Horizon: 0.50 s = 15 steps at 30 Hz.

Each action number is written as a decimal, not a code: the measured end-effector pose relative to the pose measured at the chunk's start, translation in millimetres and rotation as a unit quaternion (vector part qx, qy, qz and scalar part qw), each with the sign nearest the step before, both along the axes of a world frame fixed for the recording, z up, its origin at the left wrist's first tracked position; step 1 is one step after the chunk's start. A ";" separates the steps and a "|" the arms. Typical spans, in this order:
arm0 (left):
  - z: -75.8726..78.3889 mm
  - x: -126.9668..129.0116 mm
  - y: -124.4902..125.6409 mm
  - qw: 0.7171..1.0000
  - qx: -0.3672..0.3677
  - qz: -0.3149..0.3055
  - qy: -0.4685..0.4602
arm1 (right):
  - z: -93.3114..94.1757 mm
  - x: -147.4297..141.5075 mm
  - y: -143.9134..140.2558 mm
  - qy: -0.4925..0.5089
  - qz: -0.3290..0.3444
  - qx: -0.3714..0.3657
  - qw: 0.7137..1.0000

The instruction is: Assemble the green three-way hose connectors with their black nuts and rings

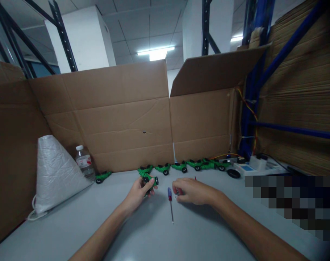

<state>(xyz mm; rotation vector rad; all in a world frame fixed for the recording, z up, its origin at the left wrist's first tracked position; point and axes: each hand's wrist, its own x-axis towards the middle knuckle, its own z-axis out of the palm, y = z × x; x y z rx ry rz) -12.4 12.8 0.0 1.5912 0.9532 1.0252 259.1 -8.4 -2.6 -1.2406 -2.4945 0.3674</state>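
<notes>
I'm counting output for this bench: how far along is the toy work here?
Done, by the look of it: a row of green toys stands along the cardboard wall, with one more apart near the bottle. In hand: the left hand grips a green toy; the right hand rests on the table beside the screwdriver, which lies untouched. What remains cannot be told.

Head camera, looking forward-down over table [72,232] (single view).

On the table [72,232], a screwdriver [170,203] lies between the left hand [139,192] and right hand [193,191]. Behind them toys [192,165] line the cardboard wall [121,119]; a sack [54,172] and bottle [83,162] stand left.
</notes>
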 end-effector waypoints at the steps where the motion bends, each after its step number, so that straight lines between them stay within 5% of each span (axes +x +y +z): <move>1: -0.3 -0.1 0.1 1.000 -0.003 -0.002 -0.002 | -0.7 -0.8 -0.3 0.000 0.000 -0.001 1.000; 15: -1.7 1.9 1.2 1.000 -0.020 -0.006 -0.007 | -12.1 -4.1 3.2 -0.012 0.022 0.030 0.999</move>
